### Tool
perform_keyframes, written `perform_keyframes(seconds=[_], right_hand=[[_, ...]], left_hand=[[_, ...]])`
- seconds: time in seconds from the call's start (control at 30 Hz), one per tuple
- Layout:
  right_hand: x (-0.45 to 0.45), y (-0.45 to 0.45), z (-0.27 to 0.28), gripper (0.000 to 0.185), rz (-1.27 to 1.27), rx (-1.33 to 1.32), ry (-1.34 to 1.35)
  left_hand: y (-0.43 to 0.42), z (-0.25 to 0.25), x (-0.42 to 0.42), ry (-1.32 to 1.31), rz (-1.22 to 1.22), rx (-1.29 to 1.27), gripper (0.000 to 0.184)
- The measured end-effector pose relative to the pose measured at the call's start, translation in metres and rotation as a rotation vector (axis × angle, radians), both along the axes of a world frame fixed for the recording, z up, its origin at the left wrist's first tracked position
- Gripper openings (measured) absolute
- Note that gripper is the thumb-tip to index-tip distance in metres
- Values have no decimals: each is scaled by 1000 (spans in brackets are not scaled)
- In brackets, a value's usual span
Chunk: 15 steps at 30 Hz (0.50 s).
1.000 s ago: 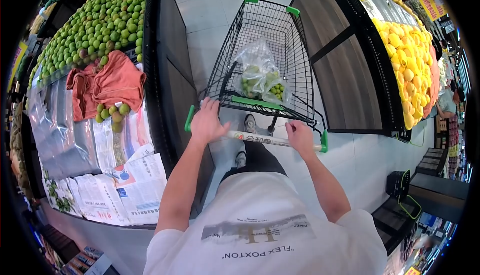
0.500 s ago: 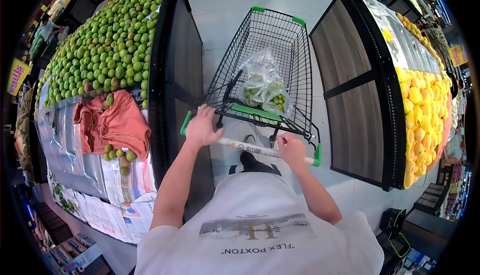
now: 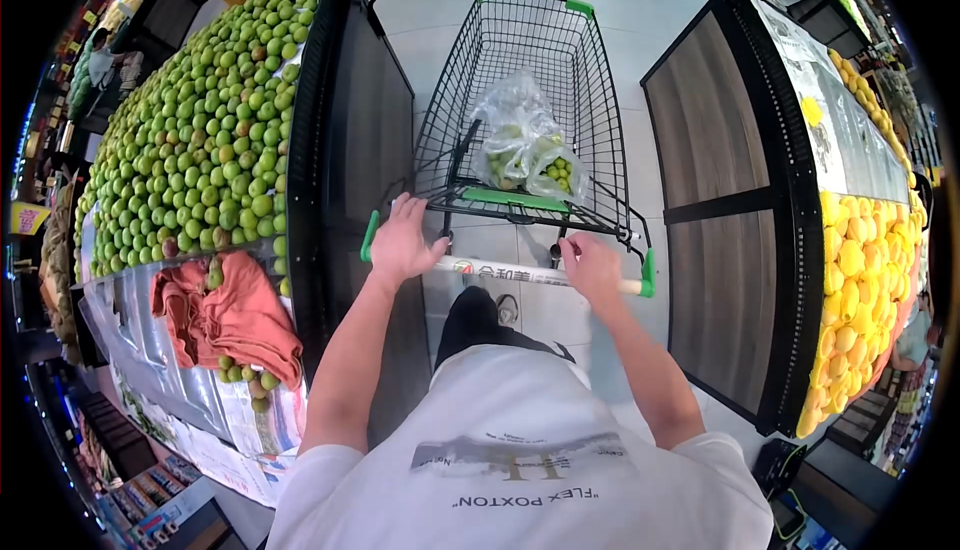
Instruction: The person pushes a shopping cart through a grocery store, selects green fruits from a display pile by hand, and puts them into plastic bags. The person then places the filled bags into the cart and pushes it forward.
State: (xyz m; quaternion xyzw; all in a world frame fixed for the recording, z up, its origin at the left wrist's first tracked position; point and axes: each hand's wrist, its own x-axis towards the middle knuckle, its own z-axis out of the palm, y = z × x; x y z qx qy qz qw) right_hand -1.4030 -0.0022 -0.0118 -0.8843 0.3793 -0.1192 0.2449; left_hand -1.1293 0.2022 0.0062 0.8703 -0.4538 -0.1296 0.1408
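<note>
One shopping cart (image 3: 513, 199) is placed just ahead of the two hands. Its handle (image 3: 490, 270) is covered toward the cart's left side by the left hand (image 3: 405, 243), fingers extended; whether it is gripped there cannot be told. Toward the cart's right side, it is clasped by the curled right hand (image 3: 592, 265), apart from the left. Inside the cart, green fruit is enclosed in clear plastic bagging (image 3: 516, 110). Left of the cart, one green fruit heap (image 3: 200, 140) and one red cloth (image 3: 235, 310) are seen; right, one yellow fruit heap (image 3: 855, 300).
</note>
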Motion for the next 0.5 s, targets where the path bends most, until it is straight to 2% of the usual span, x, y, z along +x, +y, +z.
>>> perform_keyframes(seconds=[0.07, 0.3, 0.5], right_hand=[[19, -19, 0, 23, -4, -19, -63], [96, -92, 9, 22, 15, -53, -4], [153, -156, 5, 20, -27, -80, -64]], left_hand=[[-16, -3, 17, -1, 11, 5, 78], [-82, 3, 85, 27, 62, 38, 79], [-139, 4, 136, 33, 61, 20, 82]])
